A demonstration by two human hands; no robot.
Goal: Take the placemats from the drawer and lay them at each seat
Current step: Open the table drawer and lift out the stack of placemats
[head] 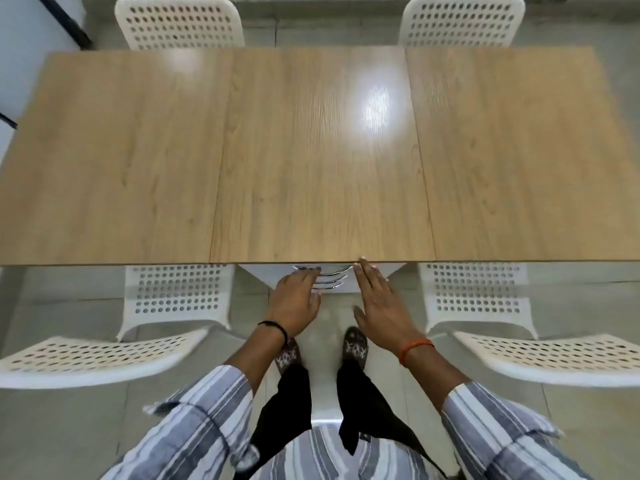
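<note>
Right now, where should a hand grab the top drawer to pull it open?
Grab its curved metal handle, just under the table edge. Come from the front, fingers hooked behind the bar. The bar bows outward toward the person; the left hand is already there.

Bright, even overhead light. A white glare patch sits on the bench (377, 109) well beyond the fingers (369, 271), a fainter one further left. Shadows are soft; wide-angle bending curves the edges; the picture is slightly soft throughout
</note>
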